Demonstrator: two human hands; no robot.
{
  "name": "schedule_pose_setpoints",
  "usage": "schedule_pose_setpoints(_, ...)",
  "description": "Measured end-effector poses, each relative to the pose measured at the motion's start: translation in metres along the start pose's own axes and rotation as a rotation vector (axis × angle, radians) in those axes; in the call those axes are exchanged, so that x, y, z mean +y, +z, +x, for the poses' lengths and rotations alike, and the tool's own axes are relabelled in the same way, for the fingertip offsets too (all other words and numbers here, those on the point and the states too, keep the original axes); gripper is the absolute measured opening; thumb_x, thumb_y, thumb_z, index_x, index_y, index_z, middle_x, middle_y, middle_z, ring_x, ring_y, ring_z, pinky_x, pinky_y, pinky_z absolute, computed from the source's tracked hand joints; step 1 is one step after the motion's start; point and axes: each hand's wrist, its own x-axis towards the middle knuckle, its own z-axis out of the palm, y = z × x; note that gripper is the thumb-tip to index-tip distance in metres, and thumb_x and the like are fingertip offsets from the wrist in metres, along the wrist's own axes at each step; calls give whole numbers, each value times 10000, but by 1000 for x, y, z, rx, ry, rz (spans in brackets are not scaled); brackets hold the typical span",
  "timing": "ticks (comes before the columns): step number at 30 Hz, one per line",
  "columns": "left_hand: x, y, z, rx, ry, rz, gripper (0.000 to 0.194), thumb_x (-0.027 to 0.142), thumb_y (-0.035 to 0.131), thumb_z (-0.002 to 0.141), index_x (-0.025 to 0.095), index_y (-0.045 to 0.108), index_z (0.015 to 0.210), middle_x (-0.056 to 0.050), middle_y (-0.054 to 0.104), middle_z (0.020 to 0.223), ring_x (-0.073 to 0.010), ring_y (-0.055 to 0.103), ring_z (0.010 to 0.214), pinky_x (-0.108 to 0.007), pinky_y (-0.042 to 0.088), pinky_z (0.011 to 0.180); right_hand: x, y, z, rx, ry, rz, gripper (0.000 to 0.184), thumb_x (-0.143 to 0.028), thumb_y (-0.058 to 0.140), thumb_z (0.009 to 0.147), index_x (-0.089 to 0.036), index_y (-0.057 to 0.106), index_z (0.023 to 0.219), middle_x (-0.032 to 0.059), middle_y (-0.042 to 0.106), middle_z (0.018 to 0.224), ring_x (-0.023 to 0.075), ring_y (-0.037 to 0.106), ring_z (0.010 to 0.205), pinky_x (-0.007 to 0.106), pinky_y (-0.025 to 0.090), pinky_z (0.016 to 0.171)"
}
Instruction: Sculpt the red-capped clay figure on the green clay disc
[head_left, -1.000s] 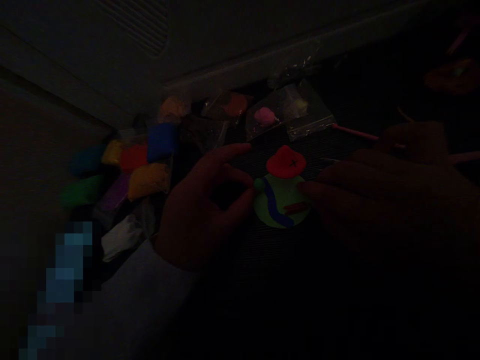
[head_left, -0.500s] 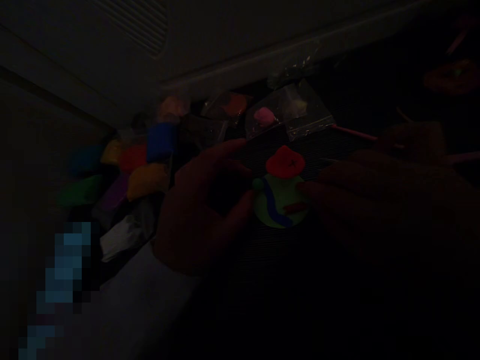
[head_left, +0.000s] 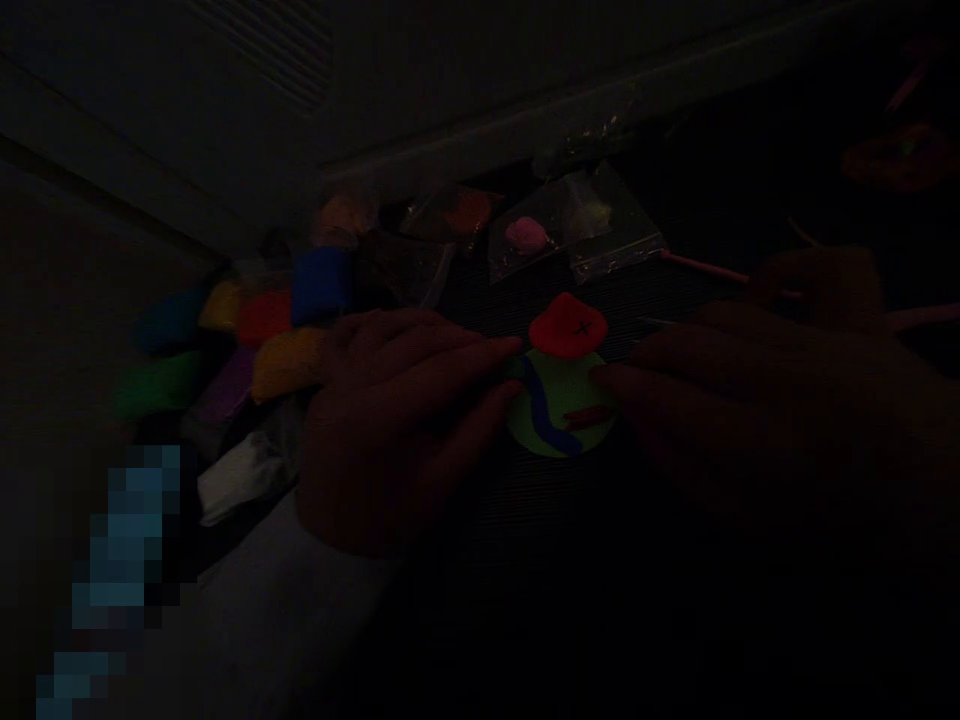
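The scene is very dark. A flat clay figure lies on the dark table, made of a light green disc (head_left: 574, 385) with a blue strip (head_left: 546, 412) and a small dark red piece (head_left: 589, 416) on it. A red clay piece (head_left: 568, 328) with a dark cross mark joins its top. My left hand (head_left: 409, 420) pinches a small green clay ball at the disc's upper left edge; the fingers mostly hide it. My right hand (head_left: 720, 390) touches the disc's right edge with a fingertip. From its curled fingers a thin pointed tool (head_left: 654, 321) sticks out.
Several coloured clay packs, such as a blue one (head_left: 322, 285) and a yellow-orange one (head_left: 289, 363), lie at left. Clear bags with pink clay (head_left: 526, 235) and orange clay (head_left: 469, 211) lie behind. A pink stick (head_left: 705, 266) lies beyond my right hand.
My left thumb and index finger have closed on the green ball, and its other fingers have come down beside them. My right hand has stayed nearly still.
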Motion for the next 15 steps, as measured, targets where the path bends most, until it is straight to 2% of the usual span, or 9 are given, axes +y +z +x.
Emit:
schedule_pose_setpoints(4,-3,4,0,45,51,1,180,256,576,781,180,671,914,-50,681,860,-226,575,887,-427,446,784,2,-1,2,14,-100,-63,344,-201,281,855,-212,623,825,25,622,747,198,521,675,465,318,774)
schedule_pose_setpoints(8,-4,4,-1,52,25,-11,157,272,588,775,201,668,890,-26,675,859,-203,578,887,-396,447,801,3,-2,2,14,-108,-68,295,-199,323,844,-217,618,838,20,626,752,204,527,691,455,324,769)
schedule_pose_setpoints(13,-2,1,-1,73,-36,0,240,274,585,771,173,648,979,-44,665,925,-197,574,913,-379,437,863,1,-3,1,7,-110,-69,289,-181,330,836,-209,617,825,33,619,749,208,530,685,468,319,768)
schedule_pose_setpoints(15,-3,1,0,67,-50,-19,207,271,573,778,184,663,942,-42,662,945,-201,569,930,-382,438,870,1,-3,1,-3,-105,-44,295,-176,326,835,-206,619,817,31,615,732,206,535,691,475,317,775)
